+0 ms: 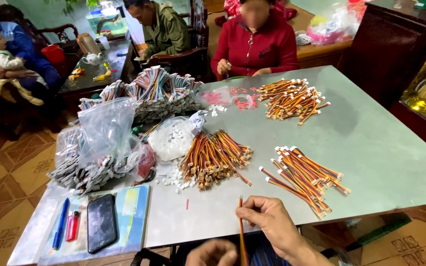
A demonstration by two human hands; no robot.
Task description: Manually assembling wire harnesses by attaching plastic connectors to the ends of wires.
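Hidden: left hand (213,253) cut off by the lower edge; its grip cannot be told.
Right hand (272,224): grip pinched together on a striped wire (241,226), over the counter's (371,138) near edge.
Count: three loose wire bundles; nearest (304,177).
Containers: clear bag (173,138) holding white connectors.

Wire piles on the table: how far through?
Looks done: white-tipped wires laid loosely near the right hand. In hand: one wire, pinched by the right hand, left hand below it. Probably left: the heaped pile, loose white connectors, big bundles.
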